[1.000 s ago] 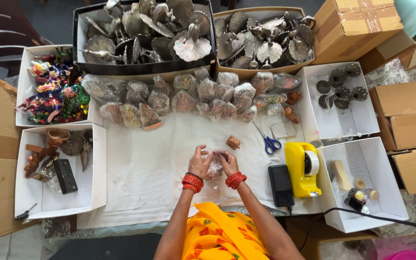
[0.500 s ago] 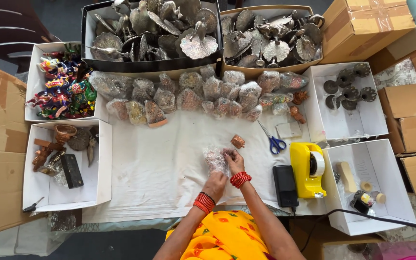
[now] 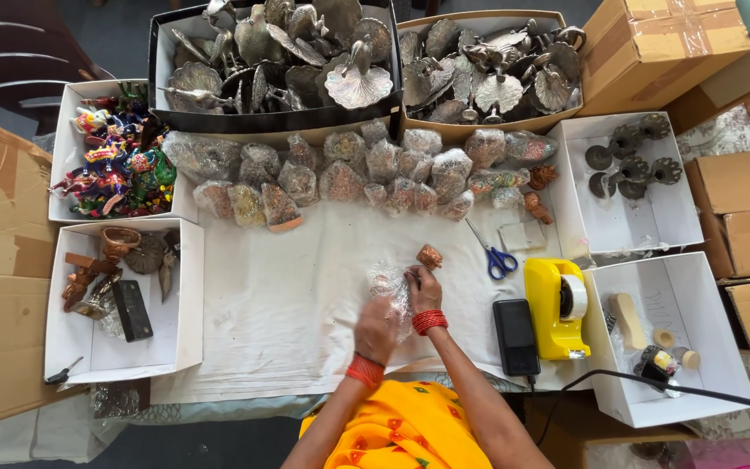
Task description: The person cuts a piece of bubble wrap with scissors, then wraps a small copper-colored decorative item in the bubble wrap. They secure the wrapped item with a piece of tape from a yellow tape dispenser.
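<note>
1. The left hand [image 3: 378,328] and the right hand [image 3: 424,289] meet at the centre of the desk [image 3: 279,321], which is covered with a white cloth.
2. Both hands close on a clear plastic bag [image 3: 390,285]; the bag lies between them, over the cloth.
3. The left hand grips the lower part of the bag; the right hand pinches its right edge with the fingertips.
4. A small brown figurine [image 3: 430,256] rests on the cloth just above the right hand, apart from it.
5. Blue-handled scissors [image 3: 494,254] lie to the right of the figurine.
6. A yellow tape dispenser [image 3: 558,307] and a black device [image 3: 516,336] sit right of the right hand.
7. A row of bagged items [image 3: 366,169] lies well beyond the hands.
</note>
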